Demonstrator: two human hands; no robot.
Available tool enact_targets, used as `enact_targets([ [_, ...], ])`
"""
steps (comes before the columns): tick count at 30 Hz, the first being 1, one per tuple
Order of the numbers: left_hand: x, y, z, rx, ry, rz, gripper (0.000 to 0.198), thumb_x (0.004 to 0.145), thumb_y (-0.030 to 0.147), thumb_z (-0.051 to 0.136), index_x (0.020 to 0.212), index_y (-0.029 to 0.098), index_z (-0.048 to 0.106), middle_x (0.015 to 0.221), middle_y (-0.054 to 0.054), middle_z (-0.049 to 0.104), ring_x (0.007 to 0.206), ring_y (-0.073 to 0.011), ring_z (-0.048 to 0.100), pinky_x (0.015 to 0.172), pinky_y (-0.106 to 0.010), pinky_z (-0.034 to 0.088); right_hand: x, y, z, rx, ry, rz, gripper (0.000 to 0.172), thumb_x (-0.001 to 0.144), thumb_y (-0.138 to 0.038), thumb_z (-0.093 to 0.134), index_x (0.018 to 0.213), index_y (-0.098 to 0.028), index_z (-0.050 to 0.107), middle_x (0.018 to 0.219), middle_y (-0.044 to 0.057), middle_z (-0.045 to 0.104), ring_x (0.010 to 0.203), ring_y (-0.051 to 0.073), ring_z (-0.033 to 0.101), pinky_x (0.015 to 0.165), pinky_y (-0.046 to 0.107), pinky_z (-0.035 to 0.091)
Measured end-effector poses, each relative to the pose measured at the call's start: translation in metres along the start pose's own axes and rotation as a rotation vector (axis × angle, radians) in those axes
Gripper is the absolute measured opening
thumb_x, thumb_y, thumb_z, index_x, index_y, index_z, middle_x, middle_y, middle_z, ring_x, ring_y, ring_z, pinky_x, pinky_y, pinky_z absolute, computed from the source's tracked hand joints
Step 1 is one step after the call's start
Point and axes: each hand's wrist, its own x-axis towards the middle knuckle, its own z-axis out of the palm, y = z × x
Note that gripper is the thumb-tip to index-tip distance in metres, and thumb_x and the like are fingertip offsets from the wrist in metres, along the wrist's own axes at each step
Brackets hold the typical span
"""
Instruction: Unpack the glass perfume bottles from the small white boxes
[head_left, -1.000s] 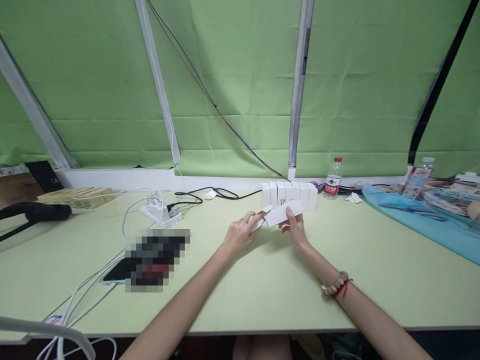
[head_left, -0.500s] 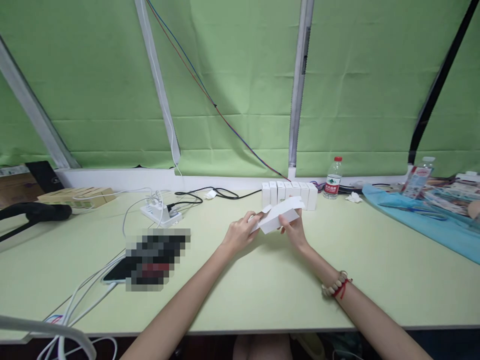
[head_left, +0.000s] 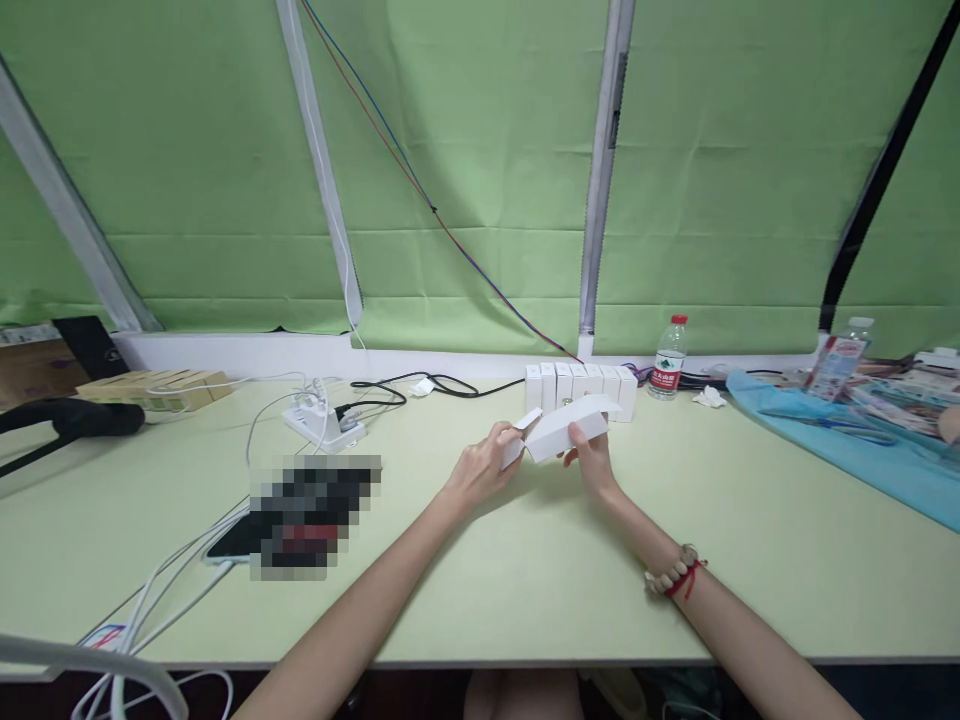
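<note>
A: Where's the white box?
B: In the right hand: the grip is closed on its long near side, thumb on the face, other fingers curled below. It seems to be held above the tabletop.
A: Which way does it run?
B: Slantwise across the front of that grip. One end points left and toward the person; the other goes right and away, past the thumb.
A: And the left hand?
B: Just beside the left end. Its grip is narrow, pinched on some white card that stands at an angle to the box. Whether that's a flap of the box or a separate piece, I can't tell.
A: So which hand is nearer?
B: To the long side, the right, since it touches it. To the left end, the left. I'd say that angle between card and box is the relation that matters most.
A: What's around them?
B: Just beyond the right grip, a row of upright white boxes, partly covered by the held one. Farther out, right of that grip, a water bottle; well left of the left grip, a power strip.
</note>
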Motion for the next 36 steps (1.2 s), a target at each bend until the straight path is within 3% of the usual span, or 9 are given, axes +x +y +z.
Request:
enact_targets([
  [4,0.003,0.005,0.001,0.024,0.073,0.106,0.027,0.084,0.024,0.042,0.107,0.023,0.028,0.107,-0.007,0.055,0.062,-0.0085,0.058,0.039,-0.018,0.029,-0.001,-0.003,0.001,-0.038,0.030,-0.005,0.072,0.068,-0.049,0.060,0.128,-0.029,0.026,0.083,-0.002,0.054,0.051,0.009,0.051,0.036,0.019,0.040],
  [9,0.006,0.012,-0.003,0.083,0.010,0.121,0.019,0.082,0.022,0.042,0.099,0.023,0.034,0.109,-0.005,0.055,0.055,-0.0065,0.055,0.040,-0.019,0.030,-0.003,-0.007,0.002,-0.079,0.077,-0.043,0.079,0.065,-0.047,0.064,0.131,-0.028,0.025,0.100,0.004,0.054,0.070,0.013,0.054,0.043,0.020,0.044],
  [12,0.006,0.013,-0.003,0.083,0.029,0.129,0.019,0.081,0.021,0.042,0.099,0.023,0.035,0.109,-0.005,0.056,0.054,-0.0069,0.056,0.040,-0.019,0.030,-0.004,-0.009,0.003,-0.090,0.061,-0.066,0.079,0.066,-0.045,0.064,0.132,-0.028,0.024,0.104,0.005,0.052,0.077,0.015,0.054,0.047,0.020,0.046],
  [36,0.004,0.017,-0.002,0.155,-0.049,0.088,0.018,0.084,0.026,0.042,0.102,0.023,0.038,0.111,-0.006,0.058,0.060,-0.0087,0.060,0.041,-0.020,0.033,-0.005,-0.010,0.005,-0.115,0.079,-0.087,0.075,0.067,-0.044,0.064,0.129,-0.029,0.024,0.103,0.004,0.052,0.075,0.014,0.055,0.048,0.021,0.045],
])
